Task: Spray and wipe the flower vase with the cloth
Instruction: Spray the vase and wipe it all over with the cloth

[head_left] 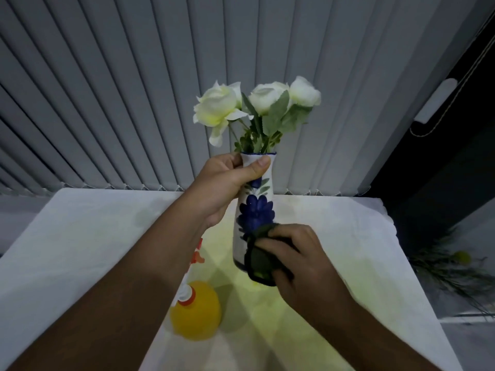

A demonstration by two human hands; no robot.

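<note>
A white ceramic flower vase (254,207) with blue painted flowers is held above the table, with white roses (254,103) standing in it. My left hand (227,183) grips the vase by its neck, thumb across the front just under the rim. My right hand (297,258) presses a dark cloth (261,259) against the vase's lower right side, near the base. A yellow spray bottle (195,310) with an orange and white trigger head stands on the table below my left forearm, which hides part of the head.
A white cloth covers the table (93,236), whose right edge runs down at the right. Grey vertical blinds (134,89) hang behind it. Dark leafy stems with a yellow bloom (455,266) lie on the floor at the right.
</note>
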